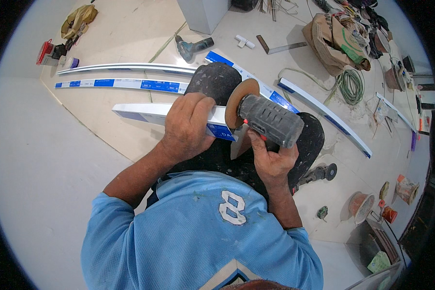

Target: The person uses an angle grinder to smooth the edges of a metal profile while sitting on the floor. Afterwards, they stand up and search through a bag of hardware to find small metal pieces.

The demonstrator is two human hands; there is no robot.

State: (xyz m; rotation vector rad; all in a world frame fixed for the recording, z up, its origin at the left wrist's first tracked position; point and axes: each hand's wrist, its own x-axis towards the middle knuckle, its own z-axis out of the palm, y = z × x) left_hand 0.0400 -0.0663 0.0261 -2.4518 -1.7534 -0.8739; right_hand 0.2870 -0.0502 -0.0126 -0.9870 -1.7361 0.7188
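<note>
My left hand is closed around a white trim profile with blue-printed film, gripping it near its right end above my lap. My right hand grips a dark grey cordless angle grinder from below. The grinder's thin tan disc stands upright at the right end of the profile, just beyond my left fingers. Whether the disc touches the profile or spins, I cannot tell. My knees lie under and beside the work, in dark speckled trousers.
Ahead on the pale floor lie more white-and-blue profiles, a cordless drill and a metal square. To the right are a coiled cable, a brown paper sack, a second grinder and a bucket.
</note>
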